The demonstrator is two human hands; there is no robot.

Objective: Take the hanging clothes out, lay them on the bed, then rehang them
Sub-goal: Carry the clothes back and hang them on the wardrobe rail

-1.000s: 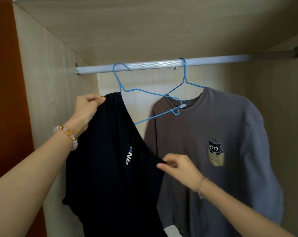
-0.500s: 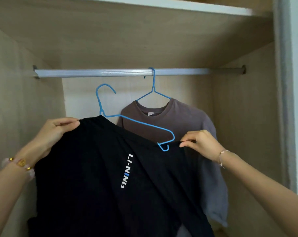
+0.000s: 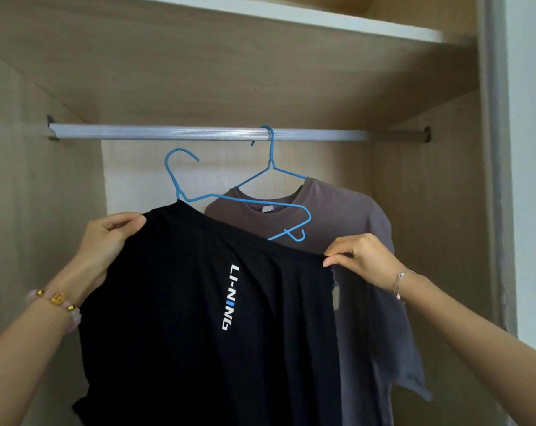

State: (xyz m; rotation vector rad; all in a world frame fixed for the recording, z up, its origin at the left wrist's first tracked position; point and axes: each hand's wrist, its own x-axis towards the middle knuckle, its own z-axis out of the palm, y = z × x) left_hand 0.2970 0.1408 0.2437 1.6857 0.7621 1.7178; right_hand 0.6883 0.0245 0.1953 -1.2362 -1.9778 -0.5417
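A black T-shirt (image 3: 199, 318) with a white logo is stretched between my hands in front of the open wardrobe. My left hand (image 3: 107, 238) grips its upper left edge, my right hand (image 3: 361, 256) pinches its upper right edge. A blue wire hanger (image 3: 245, 201) sticks out of the shirt's top, tilted, its hook free below the silver rail (image 3: 199, 132). Behind hangs a brown-grey T-shirt (image 3: 368, 272) on a second blue hanger (image 3: 271, 167) hooked over the rail.
The wardrobe's wooden side walls (image 3: 30, 210) close in left and right. A shelf board (image 3: 291, 20) runs above the rail. A grey door frame (image 3: 494, 179) stands at the right.
The black shirt with its hanger came off the rail and lower. My right hand moved from its middle to its upper right edge, spreading it wide. The view shifted right.
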